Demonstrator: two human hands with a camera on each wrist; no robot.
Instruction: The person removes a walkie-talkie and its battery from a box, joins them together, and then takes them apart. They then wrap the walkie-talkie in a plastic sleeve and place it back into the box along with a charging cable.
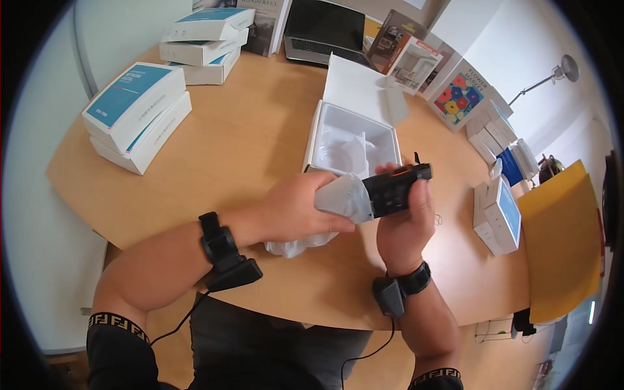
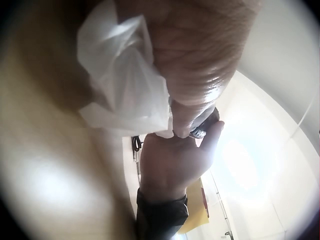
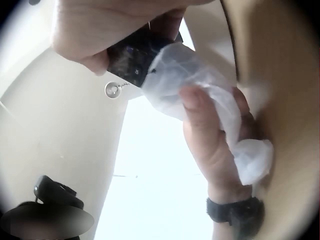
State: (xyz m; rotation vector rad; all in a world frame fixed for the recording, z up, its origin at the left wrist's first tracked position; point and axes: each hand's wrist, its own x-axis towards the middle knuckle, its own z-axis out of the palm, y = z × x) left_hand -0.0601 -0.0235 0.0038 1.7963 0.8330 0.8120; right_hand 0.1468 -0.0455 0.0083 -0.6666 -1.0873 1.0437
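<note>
A black handheld device (image 1: pixel 389 193) with an orange strip along its edge is held over the front of the table. My right hand (image 1: pixel 404 237) grips its far end, thumb on one face and fingers behind. The other end sits inside a thin, translucent white plastic bag (image 1: pixel 344 198). My left hand (image 1: pixel 292 207) pinches this bag around the device, thumb along the near side. In the right wrist view, dark keys show on the device (image 3: pixel 134 57), and loose bag (image 3: pixel 252 160) trails below the left hand. Just beyond the hands stands an open white box (image 1: pixel 316 140) with a white moulded insert.
Stacked white-and-blue boxes (image 1: pixel 140 107) stand at the left, with another stack (image 1: pixel 207 49) behind. At the back are a laptop (image 1: pixel 325 29) and upright books (image 1: pixel 413 62). On the right are a small box (image 1: pixel 497 214) and a yellow folder (image 1: pixel 562 244). Cables hang from both wrist cameras.
</note>
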